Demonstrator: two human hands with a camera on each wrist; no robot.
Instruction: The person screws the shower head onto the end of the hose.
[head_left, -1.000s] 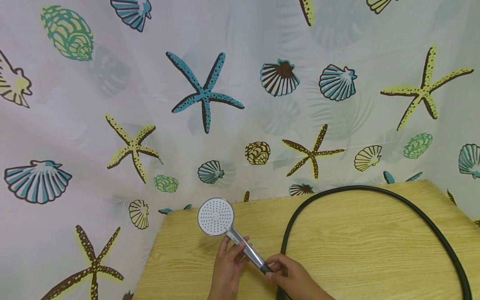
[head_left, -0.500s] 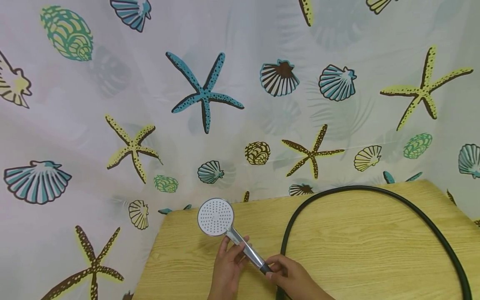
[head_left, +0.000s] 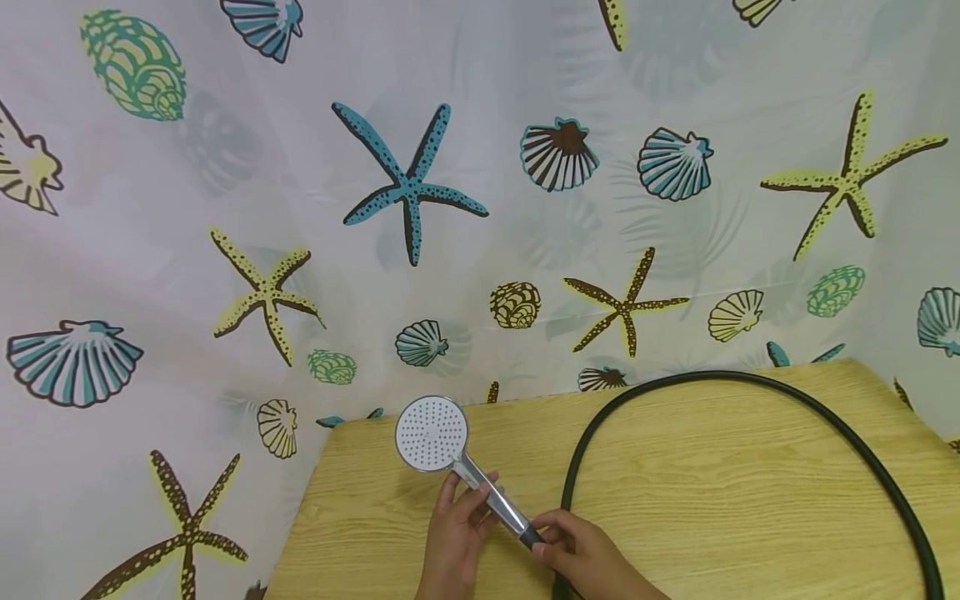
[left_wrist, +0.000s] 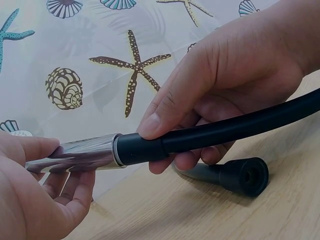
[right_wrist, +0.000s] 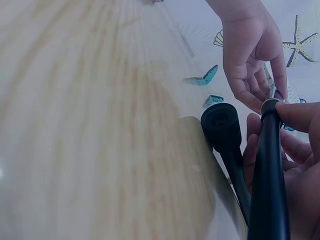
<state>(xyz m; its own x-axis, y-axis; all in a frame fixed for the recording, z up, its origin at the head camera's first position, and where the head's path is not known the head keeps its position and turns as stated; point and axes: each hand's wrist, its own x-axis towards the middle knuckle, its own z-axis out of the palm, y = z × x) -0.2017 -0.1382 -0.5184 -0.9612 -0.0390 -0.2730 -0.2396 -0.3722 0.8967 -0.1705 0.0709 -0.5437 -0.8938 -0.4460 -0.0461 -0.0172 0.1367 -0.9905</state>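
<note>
A round shower head (head_left: 431, 433) with a white nozzle face and chrome handle is held above the wooden table. My left hand (head_left: 455, 537) grips its chrome handle (left_wrist: 90, 154) between thumb and fingers. At the handle's lower end sits the black connector (left_wrist: 137, 148) of a black hose (left_wrist: 215, 131), flush against the chrome rim. My right hand (head_left: 588, 550) pinches this connector, thumb on top and fingers beneath. The hose's other end (left_wrist: 247, 176), a flared black fitting with a hole, lies on the table just behind my right fingers.
The hose (head_left: 708, 377) makes a wide loop over the right part of the wooden table (head_left: 712, 483). A white curtain (head_left: 480, 67) printed with starfish and shells hangs behind and at both sides of the table.
</note>
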